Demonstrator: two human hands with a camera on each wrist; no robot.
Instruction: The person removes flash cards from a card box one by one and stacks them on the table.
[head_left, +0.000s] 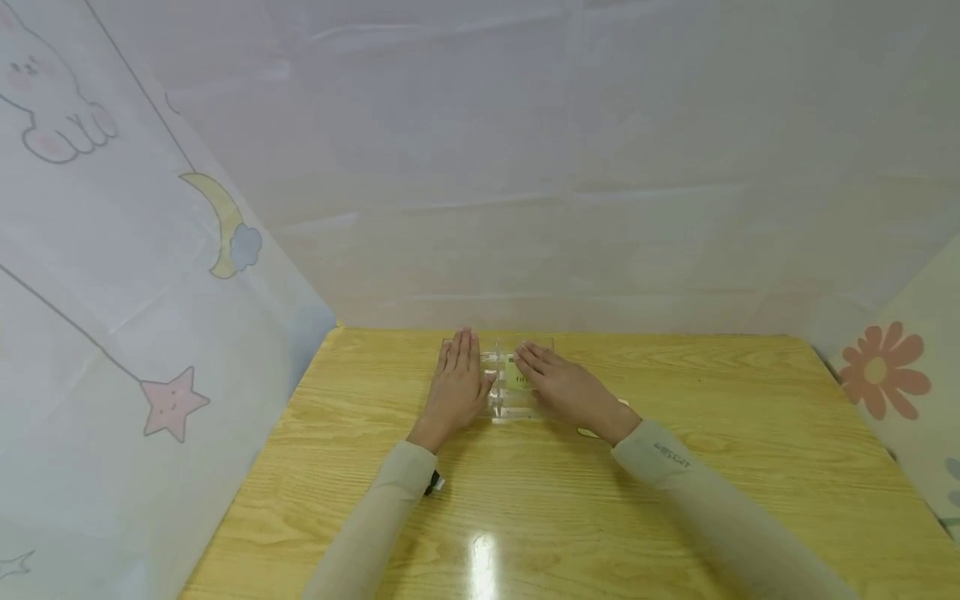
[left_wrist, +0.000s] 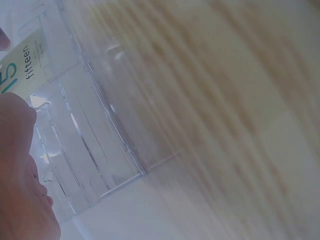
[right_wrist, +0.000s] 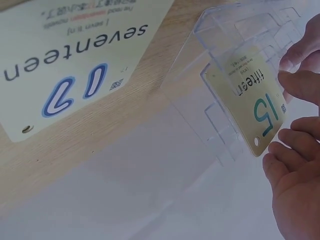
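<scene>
A clear plastic holder with dividers [head_left: 498, 411] lies on the table between the two hands. On its right half is a pale yellow "fifteen" card [right_wrist: 265, 112], printed with a 15 and punched with a hole at one corner. The left hand [head_left: 457, 387] lies over the holder's left side, fingers straight and pointing away. Over the right side extends the right hand [head_left: 566, 387], fingers straight and partly covering the card. In the right wrist view its fingertips are at the card's edge; whether they touch is hard to tell. A "seventeen" card [right_wrist: 75, 70] lies beside the holder, mostly under the right wrist.
The wood-grain table [head_left: 712, 417] ends at a pale hanging backdrop [head_left: 525, 167] behind the holder. Printed sheets also stand at the left and right sides. A small black item [head_left: 432, 483] shows by the left cuff.
</scene>
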